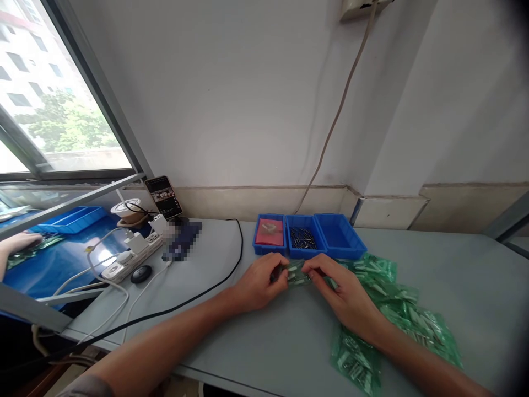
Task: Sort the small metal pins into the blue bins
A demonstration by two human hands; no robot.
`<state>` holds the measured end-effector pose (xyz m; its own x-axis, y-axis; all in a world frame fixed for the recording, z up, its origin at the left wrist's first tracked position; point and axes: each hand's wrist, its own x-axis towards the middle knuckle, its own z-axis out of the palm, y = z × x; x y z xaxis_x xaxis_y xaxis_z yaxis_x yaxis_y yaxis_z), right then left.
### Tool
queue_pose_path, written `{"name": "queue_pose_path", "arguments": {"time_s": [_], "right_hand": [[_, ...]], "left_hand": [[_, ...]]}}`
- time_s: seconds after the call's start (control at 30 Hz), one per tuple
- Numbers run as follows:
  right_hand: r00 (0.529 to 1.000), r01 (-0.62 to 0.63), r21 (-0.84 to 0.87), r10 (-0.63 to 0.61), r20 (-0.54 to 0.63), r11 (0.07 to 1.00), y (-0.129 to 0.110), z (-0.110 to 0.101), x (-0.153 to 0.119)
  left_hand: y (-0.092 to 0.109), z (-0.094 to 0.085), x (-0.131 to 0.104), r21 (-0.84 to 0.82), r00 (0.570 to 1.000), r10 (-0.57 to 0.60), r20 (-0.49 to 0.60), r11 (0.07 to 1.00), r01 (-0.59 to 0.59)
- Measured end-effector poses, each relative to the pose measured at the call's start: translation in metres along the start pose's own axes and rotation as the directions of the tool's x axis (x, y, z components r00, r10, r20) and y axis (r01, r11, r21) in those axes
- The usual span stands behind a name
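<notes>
Green transparent packet (298,274), small and printed with pale marks, sits pinched between my two hands just above the grey table (256,342), directly in front of the middle of three blue bins. My left hand (258,285) curls closed around the packet's left end, thumb and fingers pressed together on it; my right hand (345,295) grips the right end the same way, fingers bent and closed on the plastic. What the packet contains is too small to make out beyond light-coloured pieces. Three blue bins stand side by side against the wall: the left bin (269,234) holds a red pad, the middle bin (302,239) a heap of small dark metal parts, the right bin (339,236) shows only its floor. A scattered pile of matching green packets (397,314) lies under and beside my right forearm, too overlapped to count. Further left, one white power strip (131,255) with plugged-in chargers, one propped smartphone (163,196) with its screen lit, and one black cable (198,300) snaking across the table. At the far left edge, another person's hand (19,242) rests on a blue surface.
</notes>
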<state>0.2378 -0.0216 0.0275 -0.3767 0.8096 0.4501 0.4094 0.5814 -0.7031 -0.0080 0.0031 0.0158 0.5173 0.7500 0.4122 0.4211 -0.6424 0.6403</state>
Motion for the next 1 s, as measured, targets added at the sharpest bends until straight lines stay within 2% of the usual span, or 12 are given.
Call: {"name": "queue_pose_path", "arguments": {"time_s": [0.5,0.67,0.77,1.0], "right_hand": [[0.989,0.068,-0.1,-0.08,-0.123,0.993,-0.0062,-0.0014,0.0011],[0.995,0.066,-0.08,-0.071,-0.064,0.995,-0.0052,-0.0025,0.0001],[0.994,0.103,-0.091,-0.106,-0.03,0.991,-0.006,-0.0014,-0.0007],[0.984,0.167,-0.138,-0.174,-0.043,0.976,-0.0082,0.0,0.0]], "left_hand": [[0.0023,-0.0038,0.0008,0.029,0.999,0.029,0.033,0.999,-0.03],[0.0049,-0.0055,0.0001,-0.03,0.999,0.037,0.033,0.999,-0.036],[0.0044,-0.0052,0.0,-0.027,0.997,0.069,0.033,0.997,-0.068],[0.0048,-0.0055,0.0003,-0.023,0.996,0.087,0.029,0.996,-0.086]]}}
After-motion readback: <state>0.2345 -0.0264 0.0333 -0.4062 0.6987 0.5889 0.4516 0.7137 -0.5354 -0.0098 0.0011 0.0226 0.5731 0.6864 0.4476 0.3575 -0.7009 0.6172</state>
